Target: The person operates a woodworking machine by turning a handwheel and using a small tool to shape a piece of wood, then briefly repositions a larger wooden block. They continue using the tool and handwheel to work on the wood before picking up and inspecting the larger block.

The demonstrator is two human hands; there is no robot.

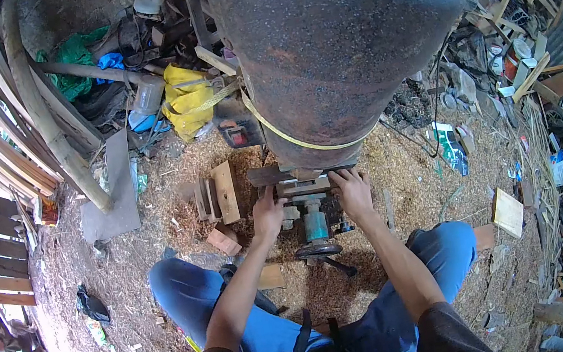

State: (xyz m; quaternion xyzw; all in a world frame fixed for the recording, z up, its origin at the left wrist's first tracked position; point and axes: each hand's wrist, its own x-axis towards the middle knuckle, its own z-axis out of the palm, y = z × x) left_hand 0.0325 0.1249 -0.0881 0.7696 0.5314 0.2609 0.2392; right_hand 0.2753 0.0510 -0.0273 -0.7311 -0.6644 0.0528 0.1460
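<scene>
My left hand grips the left end of a short wooden piece lying across the machine's small table. On the opposite end, the fingers of my right hand are curled over the wood. A pale rectangular patch shows in the middle of the piece; whether it is a slot is hard to make out. Behind it runs a dark bar, under the big rusty metal hood. Below the wood stand a green screw housing and a black handwheel, between my knees.
Wooden blocks stand left of the machine, with a reddish block near my left knee. Sawdust covers the ground. A yellow sack and a leaning pole are at left. A pale board and scrap lie at right.
</scene>
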